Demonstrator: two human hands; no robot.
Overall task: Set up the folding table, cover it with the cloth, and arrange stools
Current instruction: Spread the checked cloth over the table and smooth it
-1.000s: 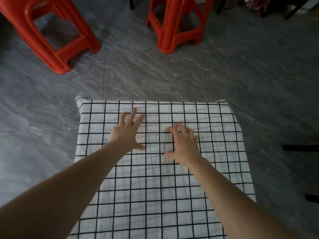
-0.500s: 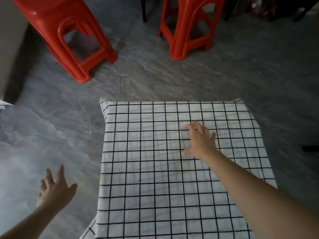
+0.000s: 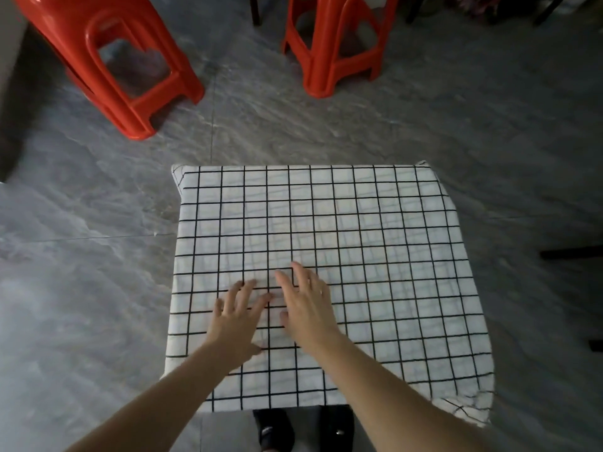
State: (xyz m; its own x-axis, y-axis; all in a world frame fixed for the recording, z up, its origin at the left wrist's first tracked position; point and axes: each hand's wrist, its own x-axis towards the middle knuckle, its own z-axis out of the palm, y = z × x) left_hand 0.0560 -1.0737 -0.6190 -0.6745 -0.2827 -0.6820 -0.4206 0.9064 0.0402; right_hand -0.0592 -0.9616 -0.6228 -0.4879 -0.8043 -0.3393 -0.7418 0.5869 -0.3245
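Note:
A white cloth with a black grid covers the whole top of the small table and hangs a little over its edges; the table itself is hidden under it. My left hand lies flat on the cloth near the front, fingers spread. Close beside it, my right hand also rests flat on the cloth, fingers straight. Two red plastic stools stand on the floor beyond the table: one at the far left, one at the far middle.
Grey marbled floor tiles surround the table. My black shoes show under the near edge. Dark furniture legs reach in at the right. A wall or cabinet edge stands at the far left.
My left hand swung out to the left off the table, then came back onto the cloth. My right hand slid nearer along the cloth. The view shifted, showing the table's near edge.

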